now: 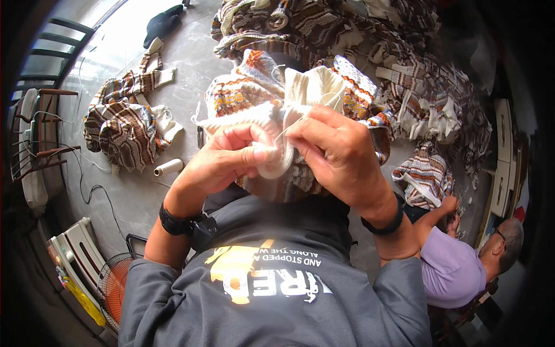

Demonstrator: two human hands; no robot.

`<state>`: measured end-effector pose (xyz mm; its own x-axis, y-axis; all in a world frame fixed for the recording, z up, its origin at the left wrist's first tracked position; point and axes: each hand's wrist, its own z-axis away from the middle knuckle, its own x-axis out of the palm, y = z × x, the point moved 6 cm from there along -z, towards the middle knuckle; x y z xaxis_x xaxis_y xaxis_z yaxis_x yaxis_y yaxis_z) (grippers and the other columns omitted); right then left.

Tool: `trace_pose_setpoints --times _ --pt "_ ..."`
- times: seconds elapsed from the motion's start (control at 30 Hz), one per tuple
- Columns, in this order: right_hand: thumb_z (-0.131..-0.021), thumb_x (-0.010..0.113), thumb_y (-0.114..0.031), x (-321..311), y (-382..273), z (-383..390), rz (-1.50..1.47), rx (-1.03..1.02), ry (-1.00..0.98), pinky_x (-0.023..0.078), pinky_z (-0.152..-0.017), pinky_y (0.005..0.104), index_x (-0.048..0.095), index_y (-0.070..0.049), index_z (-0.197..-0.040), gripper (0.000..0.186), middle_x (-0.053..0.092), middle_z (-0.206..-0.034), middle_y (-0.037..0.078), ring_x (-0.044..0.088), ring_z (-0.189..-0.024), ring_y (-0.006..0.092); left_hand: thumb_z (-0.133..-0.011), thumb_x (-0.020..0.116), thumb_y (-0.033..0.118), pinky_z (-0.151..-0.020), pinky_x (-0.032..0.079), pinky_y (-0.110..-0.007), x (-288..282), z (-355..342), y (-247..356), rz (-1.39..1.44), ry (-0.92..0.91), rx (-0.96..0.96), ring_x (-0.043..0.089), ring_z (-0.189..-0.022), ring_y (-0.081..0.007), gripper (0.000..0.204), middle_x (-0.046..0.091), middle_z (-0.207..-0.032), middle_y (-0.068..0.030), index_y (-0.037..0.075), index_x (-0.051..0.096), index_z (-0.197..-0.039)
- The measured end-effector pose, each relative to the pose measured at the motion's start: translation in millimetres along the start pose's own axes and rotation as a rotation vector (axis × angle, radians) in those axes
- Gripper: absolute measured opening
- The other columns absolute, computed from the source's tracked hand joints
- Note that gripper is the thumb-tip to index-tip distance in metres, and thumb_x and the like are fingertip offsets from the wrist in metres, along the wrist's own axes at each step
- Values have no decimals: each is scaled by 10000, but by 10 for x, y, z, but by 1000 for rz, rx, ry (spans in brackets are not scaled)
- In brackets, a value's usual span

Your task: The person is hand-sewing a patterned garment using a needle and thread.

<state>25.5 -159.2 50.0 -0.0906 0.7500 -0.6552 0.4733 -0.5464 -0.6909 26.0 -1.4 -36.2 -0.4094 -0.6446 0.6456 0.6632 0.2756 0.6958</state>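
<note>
On my lap is a knitted sweater (245,98) with brown, orange, white and blue bands and cream ribbed edging. My left hand (234,156) is closed on its white ribbed edge (276,168), pinching it between thumb and fingers. Close beside it, my right hand (335,150) is closed in a pinch at the same edge. A thin white yarn (281,136) runs from the right fingertips to the knit. Whether a needle is between those fingers is too small to tell. More loose yarn loops above the right hand.
Striped knitwear lies in a large heap (324,29) ahead and a smaller pile (130,130) on the left floor. Near that pile rests a white yarn cone (168,168). A fan (115,277) stands at lower left. At right, a seated co-worker (454,266) handles striped knitwear (425,176).
</note>
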Motion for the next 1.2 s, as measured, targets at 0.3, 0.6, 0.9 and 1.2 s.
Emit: trace_pose_setpoints --times 0.3,0.6,0.9,1.2 --pt "-775 706 56 -55 -97 63 -66 53 2 459 -547 319 675 -36 -872 137 575 -744 86 601 -617 232 -888 712 128 -597 473 -179 89 16 61 -52 133 62 602 -709 -38 128 692 -866 -7 40 699 -980" --pt "-760 708 68 -39 -91 101 -26 65 -12 457 -540 319 682 -44 -886 170 555 -728 81 590 -606 225 -873 726 111 -595 479 -196 92 20 51 -92 193 54 586 -664 -43 131 700 -855 -25 29 706 -973" --pt "-754 704 75 -41 -96 110 20 66 -44 476 -555 321 684 -32 -885 170 580 -750 90 612 -628 235 -868 727 97 -589 488 -203 90 -5 41 -122 170 99 592 -655 -48 136 706 -853 -34 19 712 -978" --pt "-744 714 72 -40 -129 105 57 32 -32 489 -564 329 684 -28 -878 170 599 -753 96 630 -650 247 -861 730 94 -589 503 -205 103 -4 61 -203 200 100 622 -683 -58 131 711 -847 -38 16 717 -965"
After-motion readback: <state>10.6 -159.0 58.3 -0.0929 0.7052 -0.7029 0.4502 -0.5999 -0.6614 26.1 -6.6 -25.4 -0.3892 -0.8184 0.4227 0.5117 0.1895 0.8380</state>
